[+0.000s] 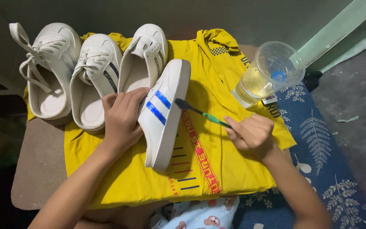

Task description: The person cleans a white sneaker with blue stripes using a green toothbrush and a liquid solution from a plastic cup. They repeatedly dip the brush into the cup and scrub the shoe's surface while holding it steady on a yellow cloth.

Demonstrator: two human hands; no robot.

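Two hands: left hand (pixel 121 116) grips striped shoe (pixel 166 112), right hand (pixel 250 133) angles toothbrush (pixel 200 112).

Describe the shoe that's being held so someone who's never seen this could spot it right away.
Find the yellow shirt spread flat, with four white shoes on its left part. The held shoe is the rightmost, gripped by the left hand. Unlike the three others, which lie opening up, it stands tipped on its side, showing two blue stripes.
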